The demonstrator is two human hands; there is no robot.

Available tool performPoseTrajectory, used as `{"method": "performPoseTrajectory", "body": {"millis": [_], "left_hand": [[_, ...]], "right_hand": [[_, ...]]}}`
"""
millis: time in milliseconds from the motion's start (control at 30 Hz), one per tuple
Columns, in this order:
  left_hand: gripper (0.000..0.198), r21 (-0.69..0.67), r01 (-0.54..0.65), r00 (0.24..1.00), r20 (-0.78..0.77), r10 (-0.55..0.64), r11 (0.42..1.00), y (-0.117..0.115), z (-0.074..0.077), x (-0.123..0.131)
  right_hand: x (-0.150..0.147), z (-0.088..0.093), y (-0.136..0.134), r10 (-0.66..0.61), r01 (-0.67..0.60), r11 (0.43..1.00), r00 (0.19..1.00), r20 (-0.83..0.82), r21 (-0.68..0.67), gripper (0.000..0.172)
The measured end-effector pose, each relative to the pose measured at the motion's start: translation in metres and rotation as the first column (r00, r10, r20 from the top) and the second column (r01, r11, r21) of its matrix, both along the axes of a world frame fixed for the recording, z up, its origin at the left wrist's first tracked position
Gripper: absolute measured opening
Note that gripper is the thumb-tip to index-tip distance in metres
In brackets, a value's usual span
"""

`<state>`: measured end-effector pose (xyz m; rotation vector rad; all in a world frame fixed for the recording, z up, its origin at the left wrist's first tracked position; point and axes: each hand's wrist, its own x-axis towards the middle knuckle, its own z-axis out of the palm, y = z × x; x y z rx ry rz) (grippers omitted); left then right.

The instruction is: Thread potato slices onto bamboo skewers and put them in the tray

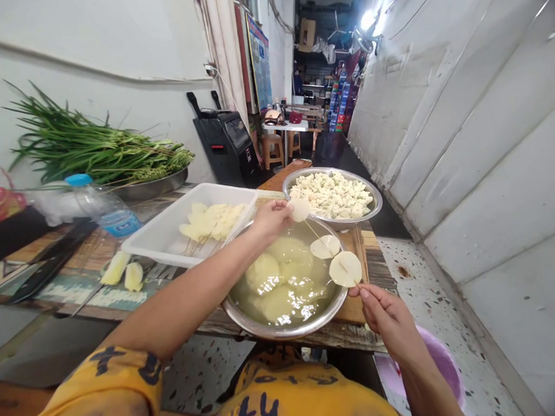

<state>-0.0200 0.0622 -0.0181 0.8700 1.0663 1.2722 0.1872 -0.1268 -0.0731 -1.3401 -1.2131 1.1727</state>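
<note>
Head cam: L grip (275, 218) stretched fwd, pinching slice (300, 210); R grip (384, 310) lower, pinching skewer (313, 230).

Long, narrow and brightest at the back

On my left, a white wall (90, 32) meets a pale curtain (227, 44) and a blue poster (259, 61). On my right, a scuffed white wall (501, 180) runs back. The floor (428, 293) is speckled. Farther off, brown stools (272, 148) stand by a white table (295, 126), before crowded shelves (328, 49) and a glaring light (369, 21).
</note>
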Motion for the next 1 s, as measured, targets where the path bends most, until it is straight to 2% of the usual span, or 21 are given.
{"method": "performPoseTrajectory", "body": {"millis": [333, 567, 867, 1000], "left_hand": [[0.021, 0.066, 0.022, 1.000, 0.019, -0.024, 0.998, -0.007, 0.002, 0.003], [0.022, 0.192, -0.014, 1.000, -0.025, 0.019, 0.981, -0.008, -0.003, 0.007], [0.025, 0.183, -0.055, 0.980, -0.178, 0.089, 0.982, -0.006, -0.005, 0.006], [0.024, 0.183, -0.057, 0.981, -0.172, 0.089, 0.981, -0.004, -0.006, 0.005]], "right_hand": [[0.001, 0.001, -0.002, -0.013, 0.012, 1.000, 0.997, 0.079, 0.006, 0.039], [-0.004, 0.008, -0.003, -0.021, 0.021, 1.000, 0.999, 0.035, 0.005, 0.038], [-0.005, -0.005, -0.001, -0.030, 0.029, 0.999, 0.999, 0.033, 0.041, 0.036], [-0.004, -0.007, -0.001, -0.036, 0.033, 0.998, 0.998, 0.054, 0.056, 0.036]]}}
